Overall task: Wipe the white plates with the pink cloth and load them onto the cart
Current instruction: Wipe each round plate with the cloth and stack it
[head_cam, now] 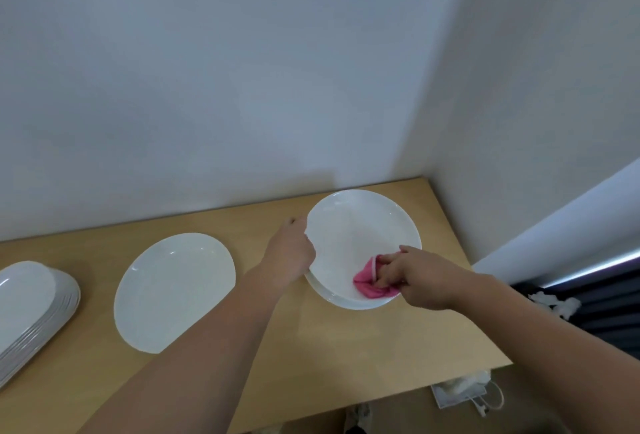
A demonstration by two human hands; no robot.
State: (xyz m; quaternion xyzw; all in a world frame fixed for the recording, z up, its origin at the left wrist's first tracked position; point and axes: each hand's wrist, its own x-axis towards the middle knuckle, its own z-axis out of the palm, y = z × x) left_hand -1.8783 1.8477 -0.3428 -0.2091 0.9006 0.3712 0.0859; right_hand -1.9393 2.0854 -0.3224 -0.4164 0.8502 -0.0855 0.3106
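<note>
Plate: the plate is glazed, stiff and smooth, so probably slippery and breakable, with moderate weight; it likely chips if knocked against another rim.
Where to hold: the rim is the best place, thumb on top and fingers under; the glossy middle offers no purchase.
Cloth: the cloth is pink, soft and bunched, so it folds to the plate's curve and needs pressure from above to wipe.
Plate position: it lies at the far right corner of the bench, close to the wall, and seems to rest on at least one more plate, whose edge shows below its near rim.
Left hand: the left hand is closed on the plate's left rim and steadies it.
Right hand: the right hand has its fingers curled round the cloth and presses it on the near right part of the plate, inside the rim.
Hands to each other: they are apart, on opposite sides of the same plate.
Other plates: a single plate lies mid-bench to the left of the left forearm; a stack sits at the left edge, well apart from both hands.
Cart: not in view.
Stage: judging by the grip, wiping is under way and loading has not begun for this plate.
</note>
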